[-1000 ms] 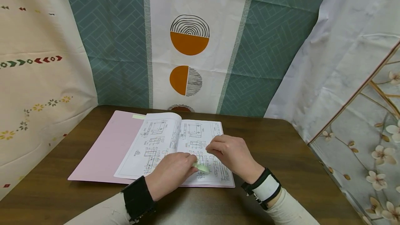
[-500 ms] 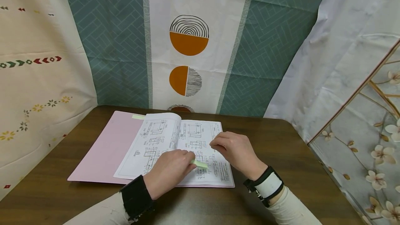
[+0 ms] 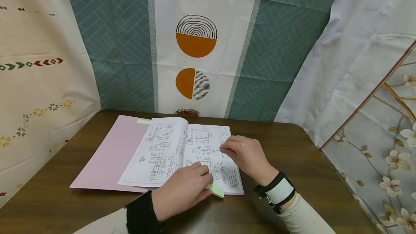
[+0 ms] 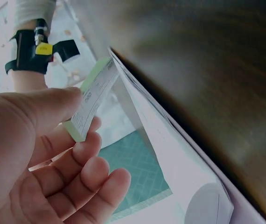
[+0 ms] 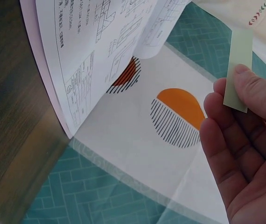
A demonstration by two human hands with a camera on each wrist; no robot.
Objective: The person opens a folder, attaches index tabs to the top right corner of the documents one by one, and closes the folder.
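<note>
"What is covered?"
"Part of the open booklet (image 3: 159,151), on its pink folder (image 3: 107,156), by the left hand (image 3: 185,191); a green note pad (image 3: 216,191) is pinched there, over the near edge."
"And in the right hand (image 3: 246,155)?"
"A green strip (image 5: 239,50) is pinched above the page: seen edge-on from the head, broad-faced from the right wrist."
</note>
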